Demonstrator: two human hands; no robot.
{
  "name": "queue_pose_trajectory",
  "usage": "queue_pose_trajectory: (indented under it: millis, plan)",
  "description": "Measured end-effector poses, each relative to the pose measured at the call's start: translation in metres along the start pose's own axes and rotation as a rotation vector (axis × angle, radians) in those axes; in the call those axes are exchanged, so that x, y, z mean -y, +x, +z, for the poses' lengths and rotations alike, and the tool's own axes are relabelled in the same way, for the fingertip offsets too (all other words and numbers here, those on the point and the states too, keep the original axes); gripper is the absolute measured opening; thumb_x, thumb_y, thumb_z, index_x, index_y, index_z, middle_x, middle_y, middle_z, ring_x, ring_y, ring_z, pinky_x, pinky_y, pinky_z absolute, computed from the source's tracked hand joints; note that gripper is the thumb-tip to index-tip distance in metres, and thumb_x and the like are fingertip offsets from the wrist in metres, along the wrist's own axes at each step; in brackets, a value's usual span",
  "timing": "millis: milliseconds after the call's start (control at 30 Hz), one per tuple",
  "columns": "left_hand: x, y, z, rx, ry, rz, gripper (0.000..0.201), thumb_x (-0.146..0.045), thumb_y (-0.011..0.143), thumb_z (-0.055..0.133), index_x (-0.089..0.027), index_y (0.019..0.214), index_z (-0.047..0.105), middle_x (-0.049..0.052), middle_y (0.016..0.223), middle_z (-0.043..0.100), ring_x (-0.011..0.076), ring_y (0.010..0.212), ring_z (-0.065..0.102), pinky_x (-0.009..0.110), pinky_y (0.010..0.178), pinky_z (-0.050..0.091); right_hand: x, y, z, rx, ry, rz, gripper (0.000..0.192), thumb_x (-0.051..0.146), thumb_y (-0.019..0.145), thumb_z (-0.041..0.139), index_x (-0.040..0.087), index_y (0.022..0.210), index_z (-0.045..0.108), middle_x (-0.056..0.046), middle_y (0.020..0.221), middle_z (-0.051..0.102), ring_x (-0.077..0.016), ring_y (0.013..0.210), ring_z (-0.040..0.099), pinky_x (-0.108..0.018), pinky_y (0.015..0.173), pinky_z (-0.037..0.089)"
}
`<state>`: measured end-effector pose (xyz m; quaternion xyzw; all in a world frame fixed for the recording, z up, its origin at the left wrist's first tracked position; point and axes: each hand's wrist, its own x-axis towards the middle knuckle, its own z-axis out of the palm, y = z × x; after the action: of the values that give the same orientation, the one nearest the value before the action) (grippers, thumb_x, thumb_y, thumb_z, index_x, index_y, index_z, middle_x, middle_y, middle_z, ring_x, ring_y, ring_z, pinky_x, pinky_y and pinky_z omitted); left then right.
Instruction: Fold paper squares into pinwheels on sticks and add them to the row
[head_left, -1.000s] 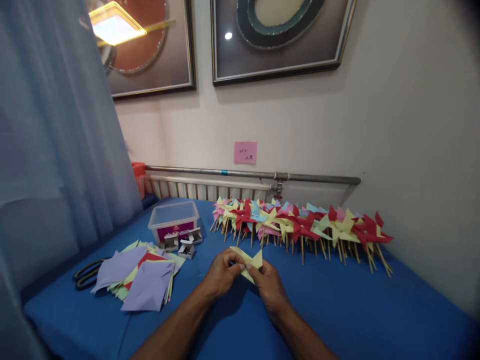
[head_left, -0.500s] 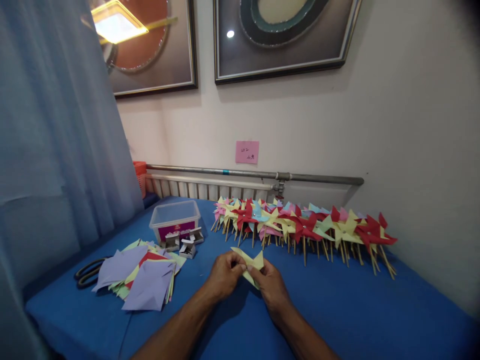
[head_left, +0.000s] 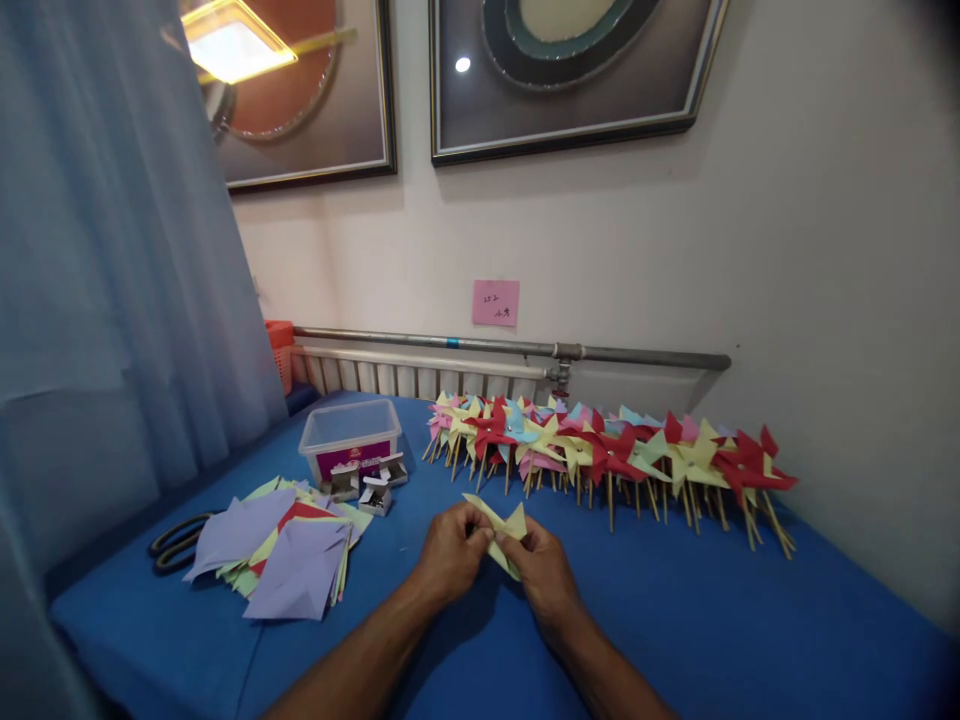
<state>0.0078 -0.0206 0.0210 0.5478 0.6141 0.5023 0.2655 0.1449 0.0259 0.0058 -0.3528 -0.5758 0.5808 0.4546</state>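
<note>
Between my two hands is a pale yellow paper pinwheel [head_left: 512,525], its corners folded toward the centre. My left hand [head_left: 452,550] is closed on its left side, with thumb and fingers pinching the paper. On the right side my right hand [head_left: 546,570] also pinches it, thumb near the middle. Both hands are just above the blue cloth, and the fingertips hide the pinwheel's centre. No stick shows on this one. Beyond the hands stand many finished pinwheels [head_left: 611,455] in red, yellow, pink, blue and green, on thin wooden sticks.
To the left lies a pile of cut paper squares [head_left: 300,570], with black-handled scissors [head_left: 176,545] beside it. Small open boxes [head_left: 375,497] sit before a clear plastic tub [head_left: 349,430]. A blue curtain [head_left: 135,250] hangs at left; a metal pipe [head_left: 645,357] runs along the wall.
Almost nothing differs. Both hands keep their pinch on the yellow paper pinwheel, with only slight finger movement, and the view has shifted a little.
</note>
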Motion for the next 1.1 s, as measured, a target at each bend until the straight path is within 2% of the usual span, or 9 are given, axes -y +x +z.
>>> queue_pose_trajectory:
  millis: [300,1100]
  plan:
    - [-0.0014,-0.0008,-0.0004,0.006,0.031,-0.004,0.006,-0.017,0.079,0.057,-0.019,0.073,0.058,-0.004,0.065,0.056,0.0128,0.062,0.048,0.025,0.061,0.033,-0.0021,-0.0008,-0.0019,0.028,0.004,-0.013,0.041,0.054,0.069,0.08,0.018,0.086,0.074,-0.003,0.07,0.072,-0.019,0.062,0.059,-0.028,0.059,0.044]
    - [-0.006,-0.0018,-0.0015,0.007,0.027,-0.017,0.007,-0.016,0.079,0.056,-0.018,0.072,0.058,-0.003,0.066,0.056,0.0133,0.064,0.049,0.026,0.063,0.034,0.0051,-0.0045,0.0017,-0.028,-0.053,-0.036,0.034,0.05,0.069,0.078,0.019,0.078,0.071,0.001,0.061,0.063,-0.0156,0.056,0.05,-0.026,0.053,0.038]
